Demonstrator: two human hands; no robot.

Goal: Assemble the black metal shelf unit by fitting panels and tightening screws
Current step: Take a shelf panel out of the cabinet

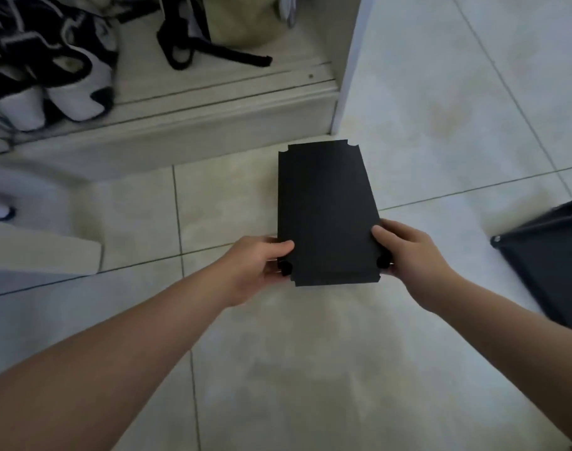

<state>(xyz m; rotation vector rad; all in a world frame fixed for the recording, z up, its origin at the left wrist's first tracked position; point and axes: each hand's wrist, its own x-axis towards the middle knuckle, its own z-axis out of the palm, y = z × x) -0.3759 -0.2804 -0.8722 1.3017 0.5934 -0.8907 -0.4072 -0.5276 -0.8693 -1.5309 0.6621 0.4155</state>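
Black and matt, the panel (327,206) is held over the pale tiled floor (310,369), in the middle of the view. Its long side runs away from the person, toward the low cabinet shelf (213,102). The corners are notched, and the near edge shows more than one thin layer.

Both hands grasp the panel at its near end, so most of it extends beyond the grip. The left hand (262,265) clasps the near left corner, with the thumb lying on the top face. The right hand (405,252) clasps the near right corner in the same way. A small round black knob (285,268) shows just beside each hand, at the panel's edge. I cannot tell if the far end touches the floor.

Another black frame part (551,258) lies at the right border, well apart from the hands. Black-and-white shoes (50,76) stand on the cabinet shelf.
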